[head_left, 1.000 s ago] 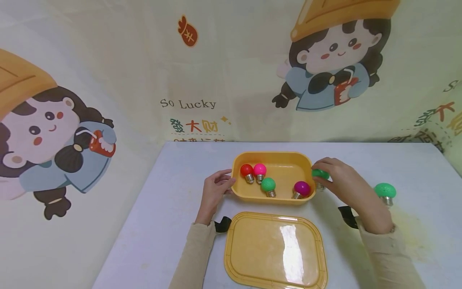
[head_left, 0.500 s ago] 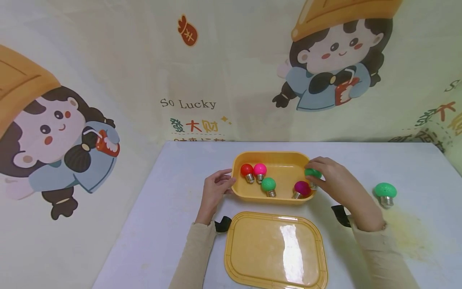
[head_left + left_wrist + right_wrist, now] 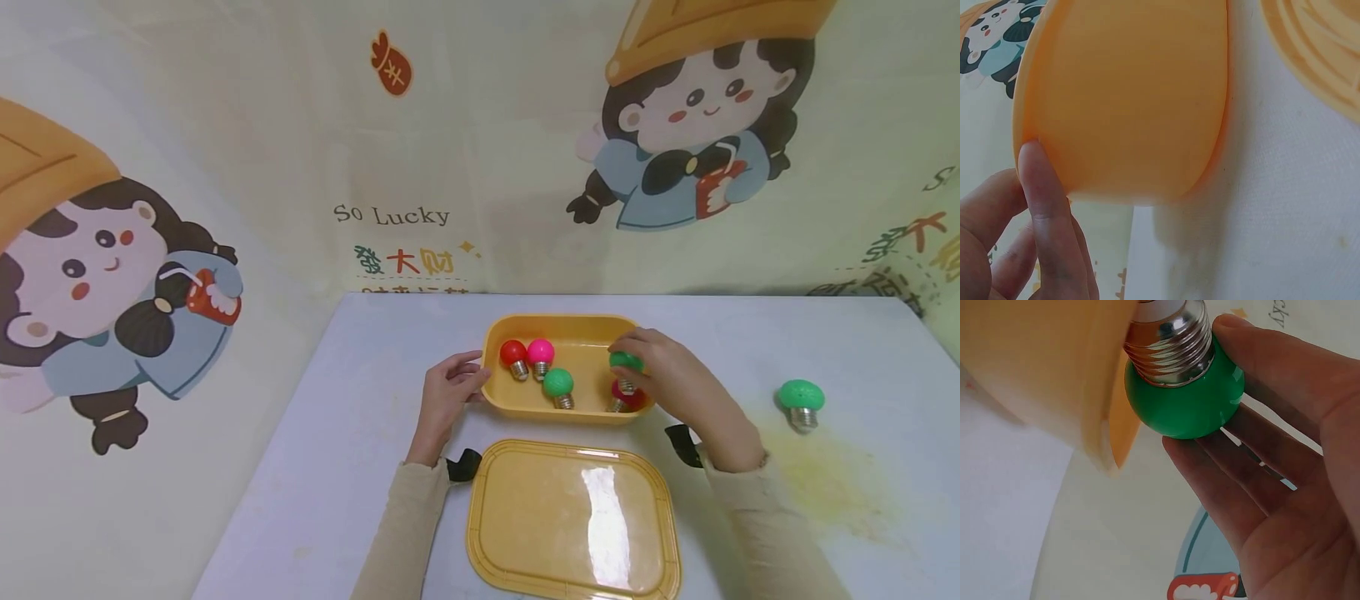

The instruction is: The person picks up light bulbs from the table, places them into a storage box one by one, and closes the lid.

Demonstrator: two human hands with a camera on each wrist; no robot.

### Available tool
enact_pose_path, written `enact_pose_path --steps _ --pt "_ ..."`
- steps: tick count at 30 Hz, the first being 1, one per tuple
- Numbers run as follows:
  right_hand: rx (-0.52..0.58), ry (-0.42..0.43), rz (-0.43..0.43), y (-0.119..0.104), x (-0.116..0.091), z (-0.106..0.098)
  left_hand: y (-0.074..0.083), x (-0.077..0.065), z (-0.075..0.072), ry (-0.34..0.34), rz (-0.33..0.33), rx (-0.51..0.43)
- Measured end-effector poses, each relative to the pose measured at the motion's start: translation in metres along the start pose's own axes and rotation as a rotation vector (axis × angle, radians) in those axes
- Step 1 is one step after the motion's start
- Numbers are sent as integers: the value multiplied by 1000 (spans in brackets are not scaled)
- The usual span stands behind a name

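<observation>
In the head view my right hand (image 3: 667, 371) pinches a green light bulb (image 3: 626, 361) over the right end of a yellow plastic box (image 3: 585, 327). The right wrist view shows thumb and fingertips on the green globe, its silver screw base (image 3: 1175, 350) beside the box rim. Below it a magenta bulb (image 3: 633, 400) lies partly hidden. My left hand (image 3: 446, 396) touches the box's left end with extended fingers (image 3: 1047, 200). Inside the box lie a red bulb (image 3: 513, 352), a pink bulb (image 3: 540, 352) and another green bulb (image 3: 558, 382).
A yellow lid (image 3: 540, 521) lies flat in front of the box, between the forearms. One more green bulb (image 3: 801, 395) lies on the white table (image 3: 855, 342) to the right. A wall sheet (image 3: 495, 133) with printed cartoon figures hangs behind.
My right hand has carried the green bulb leftward, from outside the box's right end to over its inside. My left hand and the box have stayed in place.
</observation>
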State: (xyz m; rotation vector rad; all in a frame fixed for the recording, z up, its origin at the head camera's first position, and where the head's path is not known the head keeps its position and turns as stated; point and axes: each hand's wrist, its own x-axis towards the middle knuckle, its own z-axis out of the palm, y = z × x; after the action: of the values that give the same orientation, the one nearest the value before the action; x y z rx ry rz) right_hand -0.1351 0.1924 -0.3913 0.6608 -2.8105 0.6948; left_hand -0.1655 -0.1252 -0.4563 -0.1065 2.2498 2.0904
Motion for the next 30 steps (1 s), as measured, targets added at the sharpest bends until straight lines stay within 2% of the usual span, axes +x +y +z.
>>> enact_pose_path --steps 14,30 --pt "-3 35 -87 -2 7 27 0 -1 1 8 -16 9" --pt "15 -21 -94 -4 14 41 0 -1 1 5 -7 13"
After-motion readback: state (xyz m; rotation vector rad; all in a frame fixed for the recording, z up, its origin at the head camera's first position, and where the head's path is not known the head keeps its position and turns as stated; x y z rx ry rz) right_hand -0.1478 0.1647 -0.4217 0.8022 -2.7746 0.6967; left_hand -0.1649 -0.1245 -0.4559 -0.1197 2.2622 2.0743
